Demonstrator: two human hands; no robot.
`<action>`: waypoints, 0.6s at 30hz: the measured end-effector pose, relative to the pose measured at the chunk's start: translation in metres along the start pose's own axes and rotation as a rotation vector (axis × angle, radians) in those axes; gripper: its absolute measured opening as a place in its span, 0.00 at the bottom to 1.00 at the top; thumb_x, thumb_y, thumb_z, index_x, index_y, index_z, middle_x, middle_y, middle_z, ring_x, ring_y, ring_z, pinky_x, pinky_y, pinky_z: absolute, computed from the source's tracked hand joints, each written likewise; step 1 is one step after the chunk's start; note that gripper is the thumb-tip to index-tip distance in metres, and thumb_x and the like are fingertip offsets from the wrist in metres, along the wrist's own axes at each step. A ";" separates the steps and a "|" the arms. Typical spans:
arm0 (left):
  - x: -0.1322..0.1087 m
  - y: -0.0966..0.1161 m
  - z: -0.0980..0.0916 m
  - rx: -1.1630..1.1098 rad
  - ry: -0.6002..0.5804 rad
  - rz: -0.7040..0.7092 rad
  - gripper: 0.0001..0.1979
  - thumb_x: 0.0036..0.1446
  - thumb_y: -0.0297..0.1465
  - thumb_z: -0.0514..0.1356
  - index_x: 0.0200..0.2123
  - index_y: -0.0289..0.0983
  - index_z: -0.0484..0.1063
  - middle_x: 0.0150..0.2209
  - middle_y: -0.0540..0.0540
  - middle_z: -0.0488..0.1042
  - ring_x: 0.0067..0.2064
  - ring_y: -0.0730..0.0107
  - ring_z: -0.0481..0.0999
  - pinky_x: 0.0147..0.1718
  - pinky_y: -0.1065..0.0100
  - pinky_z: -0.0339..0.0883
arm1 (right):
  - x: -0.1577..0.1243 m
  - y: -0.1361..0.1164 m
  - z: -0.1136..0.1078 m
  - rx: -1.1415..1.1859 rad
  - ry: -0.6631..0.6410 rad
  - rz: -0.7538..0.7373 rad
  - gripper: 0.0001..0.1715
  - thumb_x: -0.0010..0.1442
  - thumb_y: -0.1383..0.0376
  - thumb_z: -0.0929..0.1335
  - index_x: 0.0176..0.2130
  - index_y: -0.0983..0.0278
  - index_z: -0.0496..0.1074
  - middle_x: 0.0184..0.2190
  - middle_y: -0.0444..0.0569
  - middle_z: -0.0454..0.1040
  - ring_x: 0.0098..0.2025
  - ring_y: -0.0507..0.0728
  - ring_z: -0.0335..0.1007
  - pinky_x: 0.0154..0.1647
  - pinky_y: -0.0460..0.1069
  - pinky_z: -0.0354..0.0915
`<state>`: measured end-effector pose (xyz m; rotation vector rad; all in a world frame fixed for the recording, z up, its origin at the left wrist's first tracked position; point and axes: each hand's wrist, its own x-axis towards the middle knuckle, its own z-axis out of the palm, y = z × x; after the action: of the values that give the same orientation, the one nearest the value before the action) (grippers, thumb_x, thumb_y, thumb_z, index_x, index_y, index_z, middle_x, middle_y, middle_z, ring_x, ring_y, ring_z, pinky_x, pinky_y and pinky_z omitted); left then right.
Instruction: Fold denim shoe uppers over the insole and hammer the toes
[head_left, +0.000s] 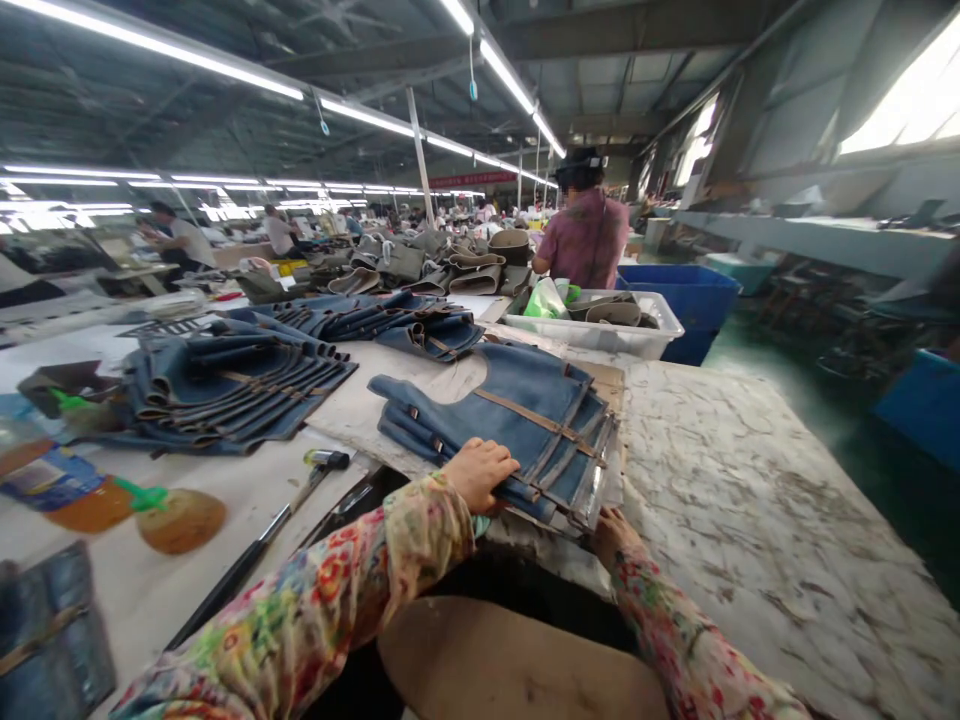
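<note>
A stack of blue leather boot shafts (525, 395) with brown straps lies on a board in front of me. My left hand (482, 474) is closed over the near edge of this stack, its fingers curled on the leather. At the near right corner, my right hand (616, 538) has its fingers bent against the edge of the same stack. Part of that hand is hidden. Left of the stack, a hammer (300, 490) lies on the table, near a squat bottle of amber liquid with a green nozzle (180, 518).
More blue leather shafts (232, 385) are fanned out at the left. Behind them are heaped grey-brown pieces (420, 262). A white bin (600, 335) and a blue bin (686, 290) stand beyond the stack. A worn, marked tabletop (750, 500) extends right. A co-worker (585, 230) stands farther back.
</note>
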<state>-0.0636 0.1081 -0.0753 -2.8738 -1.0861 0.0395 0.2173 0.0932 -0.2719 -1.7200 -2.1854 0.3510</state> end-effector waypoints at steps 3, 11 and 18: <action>-0.016 -0.038 0.001 -0.177 0.017 -0.013 0.25 0.49 0.42 0.61 0.50 0.41 0.65 0.52 0.46 0.68 0.53 0.63 0.65 0.52 0.63 0.54 | -0.041 0.011 -0.014 0.060 -0.051 0.161 0.12 0.47 0.69 0.63 0.32 0.62 0.74 0.35 0.53 0.73 0.38 0.60 0.69 0.41 0.53 0.63; -0.007 -0.059 -0.006 -0.208 0.158 -0.442 0.14 0.57 0.40 0.53 0.37 0.39 0.74 0.37 0.46 0.76 0.41 0.64 0.73 0.40 0.68 0.62 | -0.107 -0.019 -0.029 0.367 -0.069 0.370 0.13 0.51 0.58 0.62 0.29 0.61 0.73 0.24 0.50 0.73 0.30 0.60 0.70 0.31 0.52 0.64; -0.002 -0.044 -0.098 -0.116 0.544 -0.650 0.22 0.63 0.42 0.41 0.40 0.36 0.69 0.35 0.41 0.74 0.37 0.63 0.72 0.32 0.67 0.60 | -0.095 -0.063 -0.047 0.590 0.072 0.357 0.20 0.52 0.53 0.61 0.33 0.63 0.72 0.23 0.48 0.71 0.28 0.57 0.68 0.29 0.50 0.63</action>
<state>-0.0898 0.1343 0.0252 -2.2322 -1.8220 -0.7965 0.2004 -0.0151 -0.2150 -1.7156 -1.4984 0.9018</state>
